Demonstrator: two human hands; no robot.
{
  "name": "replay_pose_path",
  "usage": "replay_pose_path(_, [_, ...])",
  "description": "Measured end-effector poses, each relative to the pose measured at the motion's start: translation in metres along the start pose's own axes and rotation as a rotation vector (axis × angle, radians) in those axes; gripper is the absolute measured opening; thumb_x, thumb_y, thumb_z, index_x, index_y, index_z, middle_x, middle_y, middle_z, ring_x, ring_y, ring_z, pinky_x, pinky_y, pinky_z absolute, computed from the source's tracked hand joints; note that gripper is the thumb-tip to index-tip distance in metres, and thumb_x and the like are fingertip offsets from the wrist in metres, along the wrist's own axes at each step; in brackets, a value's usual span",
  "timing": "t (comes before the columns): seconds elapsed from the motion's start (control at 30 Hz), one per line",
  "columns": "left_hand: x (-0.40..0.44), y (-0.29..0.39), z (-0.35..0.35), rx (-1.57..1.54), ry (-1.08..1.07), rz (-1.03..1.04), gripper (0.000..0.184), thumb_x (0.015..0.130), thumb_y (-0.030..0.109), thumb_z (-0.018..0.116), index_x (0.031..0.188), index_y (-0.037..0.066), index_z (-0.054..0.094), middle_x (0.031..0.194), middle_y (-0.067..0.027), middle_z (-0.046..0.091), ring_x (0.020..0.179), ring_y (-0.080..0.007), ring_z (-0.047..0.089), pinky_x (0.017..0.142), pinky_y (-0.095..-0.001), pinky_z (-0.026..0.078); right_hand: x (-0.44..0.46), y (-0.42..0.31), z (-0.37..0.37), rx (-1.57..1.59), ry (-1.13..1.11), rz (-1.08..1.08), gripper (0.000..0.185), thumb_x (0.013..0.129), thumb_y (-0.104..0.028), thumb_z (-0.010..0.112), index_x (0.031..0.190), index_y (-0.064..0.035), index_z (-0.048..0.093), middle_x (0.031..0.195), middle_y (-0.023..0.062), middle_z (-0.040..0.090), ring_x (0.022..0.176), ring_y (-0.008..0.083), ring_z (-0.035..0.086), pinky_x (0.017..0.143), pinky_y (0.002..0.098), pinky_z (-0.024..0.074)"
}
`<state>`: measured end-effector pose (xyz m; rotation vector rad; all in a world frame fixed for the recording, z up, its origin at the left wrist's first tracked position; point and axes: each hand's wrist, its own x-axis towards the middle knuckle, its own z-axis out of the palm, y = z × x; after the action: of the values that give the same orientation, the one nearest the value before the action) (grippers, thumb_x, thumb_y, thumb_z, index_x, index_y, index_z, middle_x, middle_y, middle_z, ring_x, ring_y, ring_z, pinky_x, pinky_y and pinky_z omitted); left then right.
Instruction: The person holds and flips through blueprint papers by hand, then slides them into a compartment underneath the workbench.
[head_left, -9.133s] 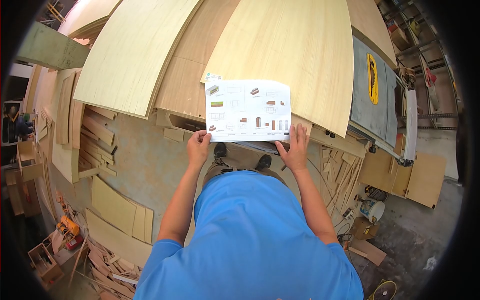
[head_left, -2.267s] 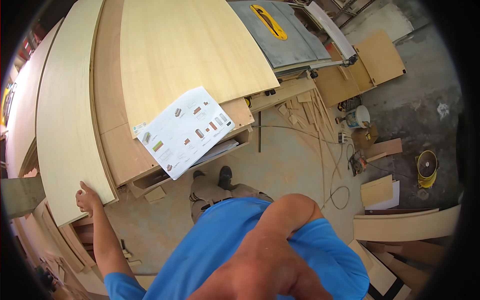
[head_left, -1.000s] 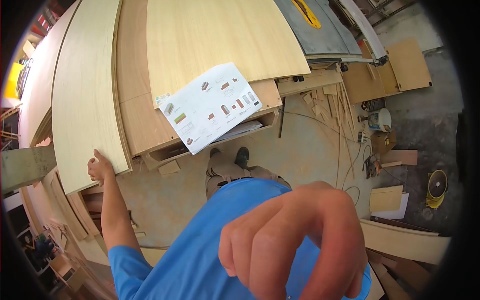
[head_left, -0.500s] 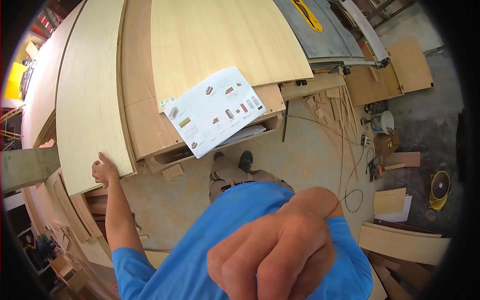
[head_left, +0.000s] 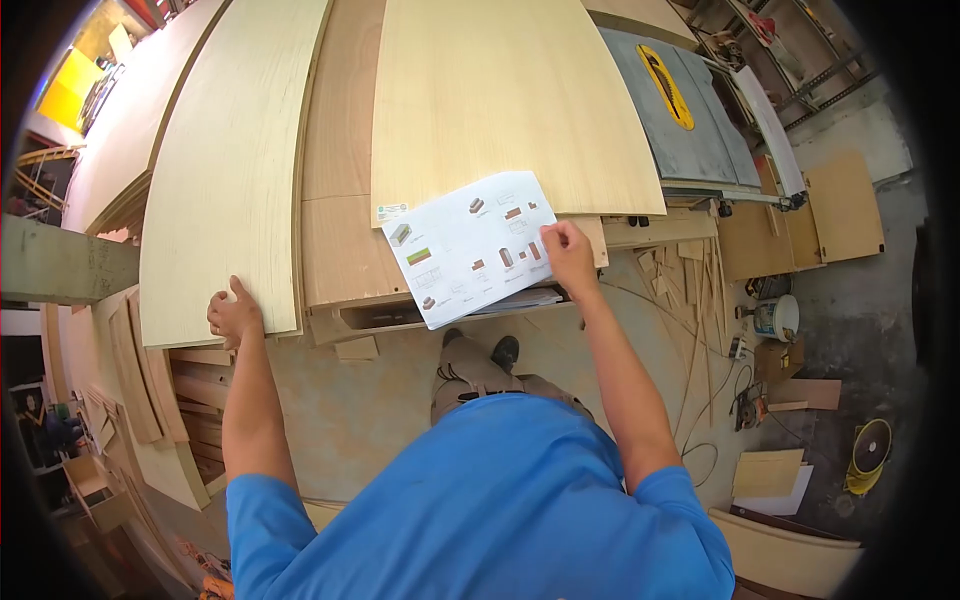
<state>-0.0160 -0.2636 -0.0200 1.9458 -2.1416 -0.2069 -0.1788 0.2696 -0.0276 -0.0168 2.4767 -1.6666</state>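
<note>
My left hand (head_left: 236, 314) rests near the front edge of a pale plywood sheet (head_left: 230, 160), its thumb held apart and its fingers loosely bent. At the right edge of a printed paper sheet (head_left: 450, 235), my right hand (head_left: 567, 250) has closed its fingers on the paper. Small coloured drawings of blocks and box shapes cover the page. The paper lies partly over a wide light plywood panel (head_left: 510, 100) and overhangs the bench front. My right fingertips are partly hidden behind the hand.
Right of the panel is a grey table-saw top (head_left: 630, 95) with a yellow insert (head_left: 668, 90). An open shelf (head_left: 375, 315) sits under the bench front. Wood strips (head_left: 690, 290), a white bucket (head_left: 776, 318) and cables lie on the right floor. A concrete beam (head_left: 70, 260) juts in at left.
My right hand has gone from close before the camera to the paper's right edge and closed there. My left hand stays on the plywood sheet. The view has shifted.
</note>
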Motion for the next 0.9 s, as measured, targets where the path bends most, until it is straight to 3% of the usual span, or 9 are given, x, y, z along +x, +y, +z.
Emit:
replay_pose_path(0.03, [0.000, 0.000, -0.002, -0.004, -0.017, 0.000, 0.062, 0.092, 0.069, 0.047, 0.131, 0.022, 0.054, 0.150, -0.0014, 0.039, 0.141, -0.0269, 0.030, 0.102, -0.0642, 0.031, 0.012, 0.020, -0.005, -0.102, 0.146, 0.063, 0.030, 0.090, -0.029, 0.070, 0.099, -0.0010, 0.065, 0.094, 0.0120, 0.068, 0.084, 0.0204, 0.064, 0.077, 0.0332, 0.0507])
replay_pose_path(0.13, [0.002, -0.001, 0.001, 0.002, -0.014, 0.001, 0.062, 0.092, 0.069, 0.047, 0.131, 0.022, 0.054, 0.150, -0.0006, 0.039, 0.140, -0.0269, 0.030, 0.102, -0.0637, 0.031, 0.023, 0.049, -0.014, -0.446, 0.247, -0.129, 0.039, 0.087, -0.036, 0.072, 0.096, 0.0006, 0.066, 0.103, 0.0186, 0.067, 0.091, 0.0267, 0.065, 0.080, 0.0391, 0.0516])
replay_pose_path(0.17, [0.002, -0.002, 0.001, 0.002, -0.018, 0.004, 0.062, 0.092, 0.069, 0.047, 0.131, 0.022, 0.054, 0.150, -0.0004, 0.039, 0.140, -0.0268, 0.030, 0.103, -0.0638, 0.031, 0.028, 0.053, -0.014, -0.459, 0.283, -0.182, 0.049, 0.082, -0.043, 0.076, 0.101, 0.0022, 0.067, 0.106, 0.0195, 0.065, 0.095, 0.0281, 0.064, 0.083, 0.0420, 0.0514])
replay_pose_path(0.27, [0.003, -0.002, 0.002, -0.006, -0.016, 0.005, 0.062, 0.092, 0.069, 0.047, 0.131, 0.022, 0.054, 0.150, 0.0000, 0.039, 0.140, -0.0268, 0.031, 0.103, -0.0639, 0.031, 0.039, 0.057, -0.018, -0.347, 0.203, 0.070, 0.061, 0.077, -0.048, 0.080, 0.110, 0.0017, 0.067, 0.102, 0.0171, 0.065, 0.094, 0.0279, 0.063, 0.083, 0.0399, 0.0515])
replay_pose_path(0.37, [0.001, 0.000, 0.000, -0.009, -0.004, 0.010, 0.062, 0.092, 0.069, 0.047, 0.131, 0.021, 0.054, 0.150, 0.0001, 0.039, 0.139, -0.0269, 0.031, 0.103, -0.0636, 0.031, 0.041, 0.053, -0.021, -0.370, 0.146, 0.127, 0.070, 0.072, -0.051, 0.082, 0.117, 0.0011, 0.067, 0.104, 0.0167, 0.065, 0.095, 0.0278, 0.064, 0.084, 0.0385, 0.0515])
replay_pose_path(0.77, [-0.005, 0.003, -0.007, -0.012, -0.019, 0.003, 0.061, 0.093, 0.068, 0.047, 0.131, 0.021, 0.054, 0.149, -0.0014, 0.038, 0.138, -0.0267, 0.032, 0.106, -0.0638, 0.028, 0.043, 0.067, -0.031, -0.190, 0.054, 0.117, 0.059, 0.079, -0.040, 0.080, 0.119, 0.0025, 0.068, 0.111, 0.0183, 0.065, 0.099, 0.0242, 0.063, 0.088, 0.0355, 0.0512])
replay_pose_path(0.9, [-0.003, 0.003, -0.006, -0.021, -0.023, 0.019, 0.061, 0.093, 0.068, 0.047, 0.131, 0.021, 0.054, 0.149, -0.0019, 0.039, 0.139, -0.0268, 0.032, 0.106, -0.0640, 0.027, 0.045, 0.079, -0.034, -0.108, 0.028, 0.102, 0.053, 0.082, -0.035, 0.078, 0.116, 0.0042, 0.068, 0.103, 0.0164, 0.067, 0.094, 0.0219, 0.064, 0.083, 0.0336, 0.0523])
